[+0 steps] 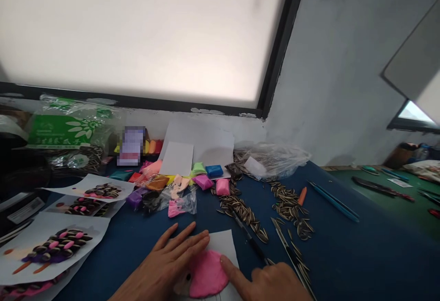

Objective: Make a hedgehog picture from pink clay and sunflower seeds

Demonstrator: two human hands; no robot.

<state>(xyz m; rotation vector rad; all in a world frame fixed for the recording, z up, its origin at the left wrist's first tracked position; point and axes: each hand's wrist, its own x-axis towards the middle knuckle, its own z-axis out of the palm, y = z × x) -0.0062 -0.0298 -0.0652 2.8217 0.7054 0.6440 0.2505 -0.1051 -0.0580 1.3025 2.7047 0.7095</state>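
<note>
A flattened pink piece of modelling clay (209,274) lies on a sheet of white paper (227,242) at the bottom middle, with a black dot on a paler part at its left. My left hand (168,259) rests on the paper's left side with its fingers stretched out, touching the clay's left edge. My right hand (268,282) touches the clay's right edge with its extended index finger. Its other fingers are curled, and it holds nothing that I can see. A black pen (252,241) and pointed metal tweezers (287,243) lie close to the right hand.
Sunflower seeds (240,211) lie in loose piles beyond my hands. Small bags of coloured clay (202,181) stand near the wall. Finished seed-and-clay pictures (55,246) are stacked at left. Blue tweezers (333,200) and an orange clay stick (302,196) lie at right.
</note>
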